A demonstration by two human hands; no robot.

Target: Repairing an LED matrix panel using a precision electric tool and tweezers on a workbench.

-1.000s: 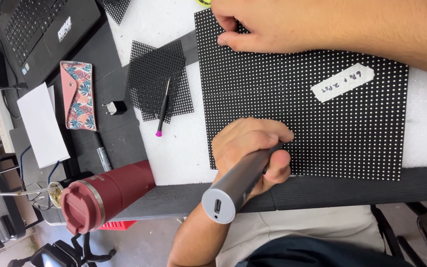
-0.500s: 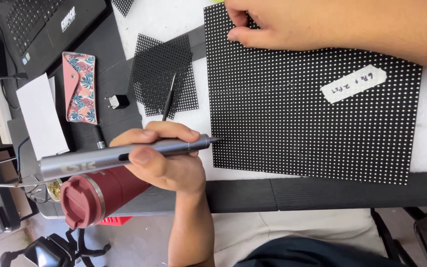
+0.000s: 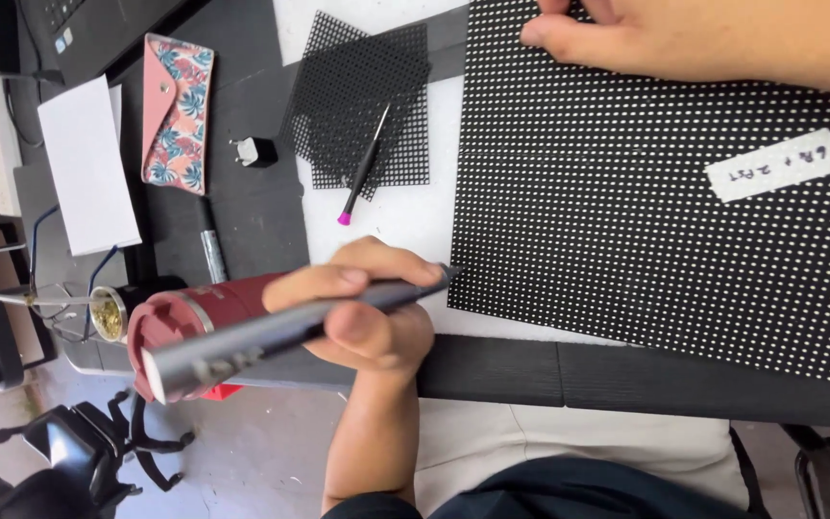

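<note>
**A:** What does the left hand [image 3: 367, 317] hold?

**B:** A slim grey metal pen-shaped power tool [image 3: 242, 341]. Its fingers [image 3: 357, 279] are closed round the front of the barrel, with the thumb underneath. The tool lies nearly level and its tip touches, or all but touches, the lower left edge of the large black panel studded with rows of tiny pale dots [image 3: 646, 240].

**B:** That panel lies flat on the white tabletop [image 3: 386, 216], in front of the person.

**A:** And the right hand [image 3: 665, 38]?

**B:** It rests on the panel's far edge and seems to press it down. Its fingertips run out of frame, so one cannot tell whether they curl over the edge or lie flat.

**A:** Which step does this look like?

**B:** Probably placing the tip at the panel's edge before working on it. The next move calls for fine aim among closely packed dots, a steady wrist and a panel that does not slide.

**A:** Anything close by?

**B:** A maroon insulated bottle [image 3: 204, 312] lies just behind the tool's rear end. A small square of black mesh [image 3: 367, 96] sits beyond the hand, with a thin black pick tipped in pink [image 3: 362, 178] lying across it. A white tape label [image 3: 780, 165] is stuck on the panel's right part.
</note>
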